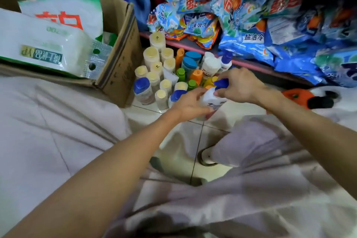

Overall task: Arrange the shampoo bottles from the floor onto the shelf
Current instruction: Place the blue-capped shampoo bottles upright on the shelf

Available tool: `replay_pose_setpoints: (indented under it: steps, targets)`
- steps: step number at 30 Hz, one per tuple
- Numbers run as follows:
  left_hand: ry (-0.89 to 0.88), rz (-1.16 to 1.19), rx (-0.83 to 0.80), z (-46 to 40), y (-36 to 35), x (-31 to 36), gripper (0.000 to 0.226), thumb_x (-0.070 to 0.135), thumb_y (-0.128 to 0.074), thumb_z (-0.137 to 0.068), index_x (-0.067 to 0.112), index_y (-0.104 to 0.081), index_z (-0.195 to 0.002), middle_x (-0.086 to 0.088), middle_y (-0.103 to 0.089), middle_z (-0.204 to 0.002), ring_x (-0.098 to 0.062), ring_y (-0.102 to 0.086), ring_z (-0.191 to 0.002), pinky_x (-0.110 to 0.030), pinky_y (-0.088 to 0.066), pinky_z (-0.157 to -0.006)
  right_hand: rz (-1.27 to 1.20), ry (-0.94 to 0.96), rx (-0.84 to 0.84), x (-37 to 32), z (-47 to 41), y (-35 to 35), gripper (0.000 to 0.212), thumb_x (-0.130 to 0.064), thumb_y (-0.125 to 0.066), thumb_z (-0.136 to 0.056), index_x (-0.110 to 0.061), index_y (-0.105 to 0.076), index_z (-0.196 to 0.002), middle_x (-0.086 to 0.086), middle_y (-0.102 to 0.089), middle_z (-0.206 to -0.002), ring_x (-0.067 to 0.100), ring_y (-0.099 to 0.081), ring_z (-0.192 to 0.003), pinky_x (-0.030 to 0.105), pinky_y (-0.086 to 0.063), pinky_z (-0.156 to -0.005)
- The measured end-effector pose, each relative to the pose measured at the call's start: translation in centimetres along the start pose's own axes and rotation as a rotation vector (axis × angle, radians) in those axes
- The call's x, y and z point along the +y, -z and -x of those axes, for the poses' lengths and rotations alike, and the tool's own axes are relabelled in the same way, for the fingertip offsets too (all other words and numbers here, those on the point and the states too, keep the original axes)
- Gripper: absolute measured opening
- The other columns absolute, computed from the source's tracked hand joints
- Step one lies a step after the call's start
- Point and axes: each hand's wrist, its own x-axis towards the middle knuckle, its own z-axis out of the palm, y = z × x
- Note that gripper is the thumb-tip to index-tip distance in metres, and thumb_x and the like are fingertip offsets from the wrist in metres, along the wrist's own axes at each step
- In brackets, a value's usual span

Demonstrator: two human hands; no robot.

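Pale floor tiles (195,141) below the pink shelf edge (251,63) carry nearly every shampoo bottle (144,91), while your left hand (190,103) and right hand (240,85) curl fingers round one blue-capped white bottle (211,98).

Both arms reach forward; left hand (190,103) and right hand (238,85) close together, fingers curled.

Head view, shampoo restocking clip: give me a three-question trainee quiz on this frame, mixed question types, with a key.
1. True or false: both hands hold the same white bottle with a blue cap.
2. Which hand is on the blue cap? A) left hand B) right hand
3. Fill in: the cluster of cream-capped bottles stands on the floor beside a ____ box.

Key: 1 true; 2 B; 3 cardboard.
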Motion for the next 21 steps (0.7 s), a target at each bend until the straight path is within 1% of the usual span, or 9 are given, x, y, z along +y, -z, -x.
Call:
replay_pose_setpoints:
  steps: [2, 4, 7, 10, 12, 15, 16, 19, 21]
  targets:
    - [-0.033, 0.015, 0.049, 0.8, 0.4, 1.1, 0.052, 0.019, -0.078, -0.074, 0.018, -0.055, -0.120, -0.002, -0.065, -0.115, -0.016, -0.062, -0.103, -0.033, -0.052, -0.089, -0.039, 0.048, 0.028, -1.0, 1.3, 2.5, 0.027, -0.036, -0.070, -0.080, -0.016, -0.069, -0.097, 0.013, -0.065, -0.095, 0.026, -0.052, -0.082, 0.030, -0.035, -0.064]
    - [-0.067, 0.040, 0.087, 1.6, 0.8, 1.9, 0.046, 0.017, -0.080, -0.072, 0.021, -0.058, -0.113, 0.001, -0.069, -0.106, -0.014, -0.064, -0.096, -0.032, -0.054, -0.083, -0.150, 0.080, 0.079, -2.2, 2.4, 4.7, 0.028, -0.038, -0.072, -0.079, -0.018, -0.070, -0.099, 0.008, -0.066, -0.093, 0.024, -0.057, -0.084, 0.033, -0.043, -0.068]
    - [-0.106, 0.119, 0.139, 3.0, 1.8, 2.9, 0.040, 0.022, -0.084, -0.067, 0.033, -0.061, -0.098, 0.013, -0.071, -0.087, 0.002, -0.066, -0.079, -0.015, -0.054, -0.067, -0.277, 0.142, 0.169, -3.7, 3.6, 6.8, 0.028, -0.040, -0.074, -0.077, -0.020, -0.071, -0.096, 0.004, -0.069, -0.090, 0.020, -0.062, -0.081, 0.035, -0.047, -0.073]
    - [-0.116, 0.149, 0.191, 4.5, 2.9, 4.0, 0.035, 0.030, -0.085, -0.065, 0.038, -0.060, -0.088, 0.022, -0.068, -0.080, 0.013, -0.063, -0.072, -0.005, -0.045, -0.055, -0.345, 0.183, 0.244, -5.1, 4.6, 7.6, 0.032, -0.045, -0.075, -0.075, -0.021, -0.070, -0.096, 0.003, -0.070, -0.088, 0.022, -0.064, -0.080, 0.038, -0.050, -0.074]
    - [-0.123, 0.149, 0.221, 5.2, 3.8, 4.7, 0.035, 0.032, -0.085, -0.064, 0.039, -0.059, -0.088, 0.024, -0.067, -0.079, 0.016, -0.061, -0.071, -0.003, -0.043, -0.053, -0.409, 0.212, 0.290, -5.9, 5.0, 8.1, 0.034, -0.046, -0.076, -0.074, -0.021, -0.069, -0.096, 0.005, -0.071, -0.088, 0.025, -0.066, -0.080, 0.043, -0.052, -0.076]
    - [-0.148, 0.143, 0.225, 5.7, 5.6, 5.8, 0.034, 0.035, -0.084, -0.065, 0.041, -0.059, -0.087, 0.024, -0.069, -0.083, 0.011, -0.064, -0.077, -0.009, -0.048, -0.061, -0.611, 0.220, 0.312, -6.8, 4.8, 8.7, 0.033, -0.045, -0.076, -0.074, -0.020, -0.069, -0.096, 0.012, -0.073, -0.091, 0.033, -0.068, -0.079, 0.050, -0.053, -0.077]
    - [-0.154, 0.142, 0.234, 5.8, 6.3, 6.1, 0.034, 0.034, -0.084, -0.065, 0.042, -0.060, -0.088, 0.024, -0.070, -0.083, 0.009, -0.065, -0.079, -0.013, -0.050, -0.065, -0.664, 0.225, 0.306, -6.9, 4.5, 8.8, 0.032, -0.044, -0.075, -0.076, -0.020, -0.069, -0.096, 0.010, -0.074, -0.092, 0.028, -0.069, -0.079, 0.045, -0.054, -0.076]
    - [-0.143, 0.161, 0.309, 5.5, 8.9, 6.5, 0.037, 0.029, -0.084, -0.066, 0.036, -0.063, -0.096, 0.011, -0.073, -0.096, -0.006, -0.068, -0.091, -0.031, -0.055, -0.084, -0.744, 0.267, 0.253, -7.5, 3.0, 8.8, 0.026, -0.036, -0.072, -0.082, -0.020, -0.068, -0.101, -0.002, -0.074, -0.088, 0.001, -0.068, -0.072, 0.014, -0.050, -0.064]
    - [-0.144, 0.191, 0.363, 5.5, 10.9, 6.5, 0.034, 0.025, -0.084, -0.067, 0.034, -0.065, -0.094, 0.008, -0.073, -0.097, -0.007, -0.069, -0.090, -0.030, -0.054, -0.082, -0.732, 0.262, 0.207, -7.9, 1.9, 8.4, 0.031, -0.035, -0.071, -0.083, -0.016, -0.066, -0.108, -0.001, -0.072, -0.088, -0.004, -0.064, -0.066, 0.009, -0.046, -0.057]
